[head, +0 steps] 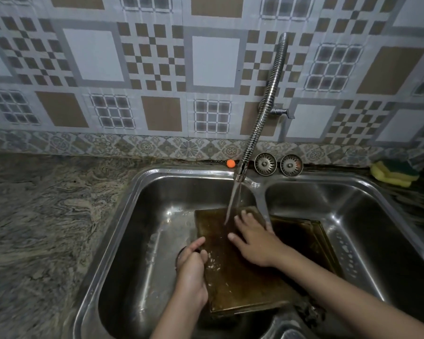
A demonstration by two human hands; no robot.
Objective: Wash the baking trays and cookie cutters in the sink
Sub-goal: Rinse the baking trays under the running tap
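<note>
A dark brown baking tray (240, 277) lies tilted in the left basin of a steel double sink (137, 204), bottom side up, under running water from the flexible tap (240, 176). My left hand (194, 270) grips the tray's left edge. My right hand (252, 241) lies flat on the tray's upper part with fingers spread, near where the water lands. A second brown tray (311, 238) leans in the right basin behind my right forearm. No cookie cutters are visible.
Two round sink strainers (265, 163) stand on the sink's back ledge beside a small orange ball (230, 163). A yellow-green sponge (393, 172) lies at the far right. A granite counter (42, 216) spreads to the left, with a tiled wall behind.
</note>
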